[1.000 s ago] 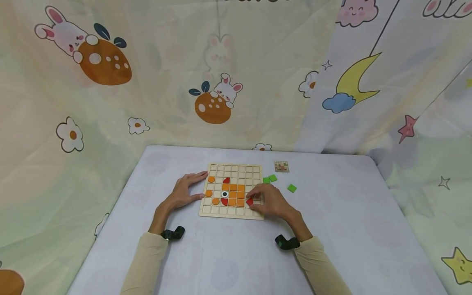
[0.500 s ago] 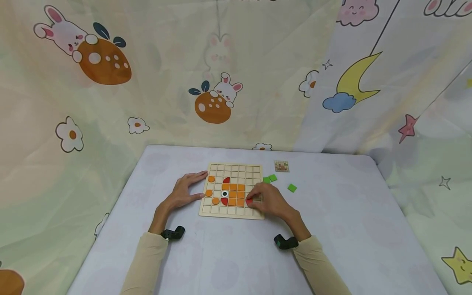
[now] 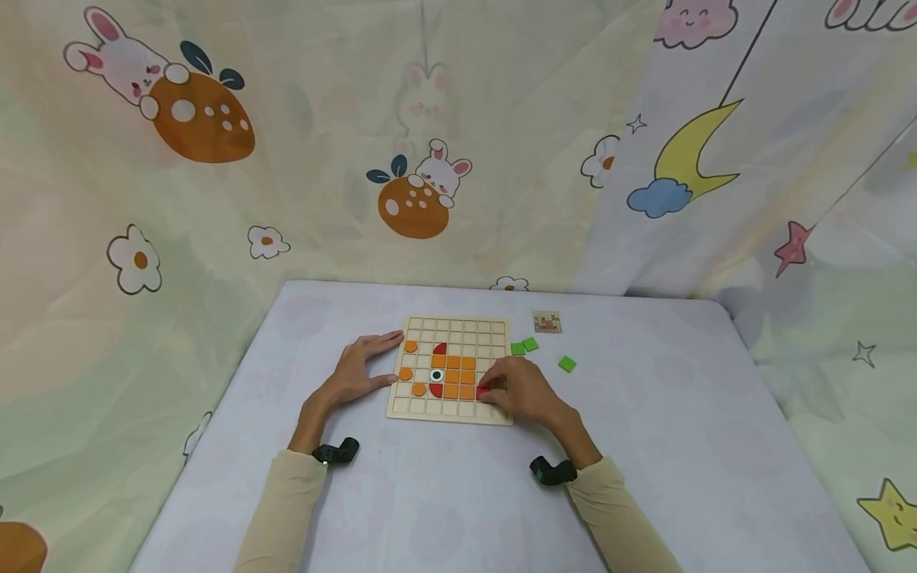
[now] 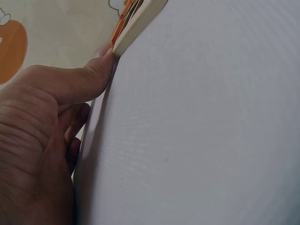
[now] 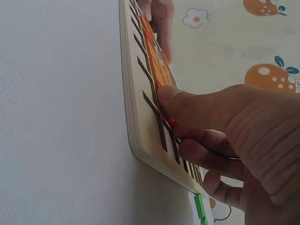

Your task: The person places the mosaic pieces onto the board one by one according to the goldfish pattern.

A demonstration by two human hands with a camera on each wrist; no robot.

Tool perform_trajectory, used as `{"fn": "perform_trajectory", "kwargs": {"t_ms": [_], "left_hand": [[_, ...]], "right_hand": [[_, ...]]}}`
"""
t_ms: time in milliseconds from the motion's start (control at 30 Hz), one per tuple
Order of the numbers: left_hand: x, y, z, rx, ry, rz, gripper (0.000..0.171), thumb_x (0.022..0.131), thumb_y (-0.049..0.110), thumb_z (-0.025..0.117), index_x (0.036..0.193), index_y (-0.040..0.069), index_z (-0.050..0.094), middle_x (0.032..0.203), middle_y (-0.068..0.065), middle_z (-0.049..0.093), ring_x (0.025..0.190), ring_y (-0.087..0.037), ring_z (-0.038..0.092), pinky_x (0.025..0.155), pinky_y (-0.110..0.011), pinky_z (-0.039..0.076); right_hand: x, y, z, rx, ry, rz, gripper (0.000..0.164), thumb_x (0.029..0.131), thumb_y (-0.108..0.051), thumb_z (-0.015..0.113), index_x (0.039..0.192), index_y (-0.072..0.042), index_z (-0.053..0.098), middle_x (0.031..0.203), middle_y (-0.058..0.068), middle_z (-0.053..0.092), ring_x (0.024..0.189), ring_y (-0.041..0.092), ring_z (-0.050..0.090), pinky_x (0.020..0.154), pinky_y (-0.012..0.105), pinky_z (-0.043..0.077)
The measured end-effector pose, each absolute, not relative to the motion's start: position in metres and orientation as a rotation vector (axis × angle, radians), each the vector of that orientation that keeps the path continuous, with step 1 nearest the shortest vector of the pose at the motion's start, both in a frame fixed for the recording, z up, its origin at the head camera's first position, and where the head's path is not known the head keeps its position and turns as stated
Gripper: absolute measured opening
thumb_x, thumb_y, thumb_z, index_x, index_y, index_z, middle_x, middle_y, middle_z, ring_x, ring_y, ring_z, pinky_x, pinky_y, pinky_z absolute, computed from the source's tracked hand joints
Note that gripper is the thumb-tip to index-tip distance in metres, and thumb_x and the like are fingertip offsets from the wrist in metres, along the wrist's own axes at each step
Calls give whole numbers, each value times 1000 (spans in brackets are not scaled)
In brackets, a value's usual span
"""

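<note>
A wooden grid board [image 3: 494, 334] lies on the table with orange square tiles [image 3: 453, 377], orange round pieces [image 3: 419, 389], red quarter-round pieces [image 3: 436, 391] and a white disc with a black eye [image 3: 436, 376] in its cells. At its left edge is my left hand [image 3: 354, 372], fingers straight and spread, the thumb [image 4: 89, 77] touching the board's side in the left wrist view. My right hand [image 3: 524, 387] pinches a small red tile [image 3: 483, 393] between thumb and fingers, low over the cells right of the orange squares. In the right wrist view those fingers partly cover the red tile [image 5: 167, 117].
Several green square tiles [image 3: 567, 364] lie off the board's right edge. Beyond them, near the table's back, is a small patterned card [image 3: 548, 321]. A white cloth covers the table [image 3: 444, 493], and a printed curtain [image 3: 322, 199] hangs behind it.
My right hand has shifted slightly left with the red tile, which now sits lower and against the orange squares. My left hand stays where it was.
</note>
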State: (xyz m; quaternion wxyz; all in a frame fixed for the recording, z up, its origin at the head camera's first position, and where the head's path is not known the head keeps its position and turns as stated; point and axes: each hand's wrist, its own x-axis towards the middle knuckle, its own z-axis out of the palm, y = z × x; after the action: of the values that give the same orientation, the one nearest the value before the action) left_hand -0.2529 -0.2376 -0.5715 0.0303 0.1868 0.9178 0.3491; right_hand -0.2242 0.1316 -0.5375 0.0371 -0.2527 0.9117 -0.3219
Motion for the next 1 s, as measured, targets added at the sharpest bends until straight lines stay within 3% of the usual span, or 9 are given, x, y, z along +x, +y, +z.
{"fn": "perform_trajectory", "kwargs": {"t_ms": [233, 600, 900, 1000], "left_hand": [[-253, -239, -571, 600, 2837, 1083, 83, 93, 33, 86, 165, 17, 49, 175, -5, 44, 153, -40, 42, 122, -66, 26], [-253, -236, -573, 581, 2825, 1076, 83, 94, 34, 85, 166, 19, 48, 176, -4, 43, 156, -40, 39, 124, -66, 24], [-255, -238, -571, 535, 2806, 1076, 84, 93, 32, 86, 167, 22, 47, 177, -2, 42, 158, -38, 38, 126, -63, 22], [-255, -238, -572, 546, 2813, 1064, 84, 93, 33, 86, 167, 21, 47, 176, -3, 43, 157, -39, 39, 125, -64, 24]], "right_hand": [[-223, 129, -537, -803, 2812, -983, 8, 91, -18, 90, 98, -17, 88, 94, -10, 78, 86, 7, 60, 80, 30, 50], [-225, 138, -537, -769, 2846, -1038, 20, 88, -19, 93, 106, -14, 87, 99, -4, 80, 88, 9, 64, 80, 30, 53], [-240, 162, -539, -683, 2943, -1142, 33, 86, -13, 93, 117, -8, 84, 104, 3, 80, 98, 21, 67, 91, 42, 55], [-244, 171, -538, -630, 2974, -1153, 40, 84, -11, 95, 122, -4, 82, 111, 8, 80, 106, 28, 69, 102, 49, 55]]}}
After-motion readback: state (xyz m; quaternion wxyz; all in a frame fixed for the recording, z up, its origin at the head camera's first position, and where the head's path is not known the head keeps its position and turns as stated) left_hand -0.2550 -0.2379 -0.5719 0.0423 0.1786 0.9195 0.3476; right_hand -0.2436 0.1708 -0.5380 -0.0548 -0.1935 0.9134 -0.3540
